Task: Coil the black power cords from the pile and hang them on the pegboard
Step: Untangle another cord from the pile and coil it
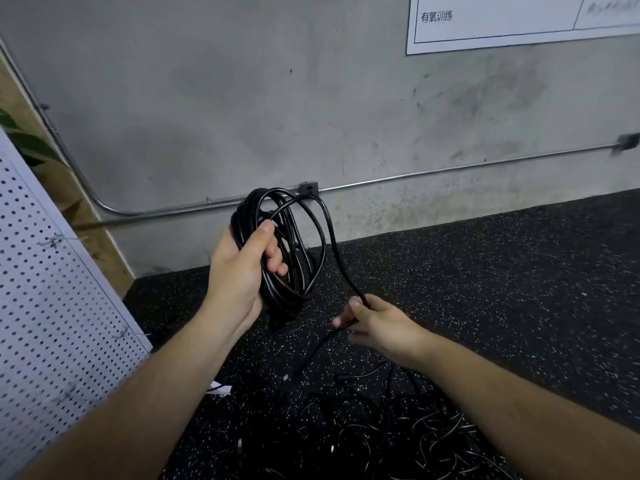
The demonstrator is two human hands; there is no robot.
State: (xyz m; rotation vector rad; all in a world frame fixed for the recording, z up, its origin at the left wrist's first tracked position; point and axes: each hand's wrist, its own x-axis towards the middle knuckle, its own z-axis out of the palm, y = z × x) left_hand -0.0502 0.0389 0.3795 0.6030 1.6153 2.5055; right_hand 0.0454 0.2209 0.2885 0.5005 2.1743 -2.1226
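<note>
I am coiling: my left hand (pixel 239 271) has its fingers curled round the cord coil (pixel 294 244), up in the air. My blurry right hand (pixel 377 323) seems to pinch the loose end (pixel 337 252), which needs looping on next.

- left hand (pixel 239 271) is raised out front, thumb on top, fingers (pixel 275 261) curled round the coiled cord (pixel 277 292)
- right hand (pixel 377 323) sits lower and off to the right, a bit blurry, pinching the loose strand (pixel 341 261)
- bare forearms (pixel 156 375) come in from the bottom corners, hands close together but not touching
</note>
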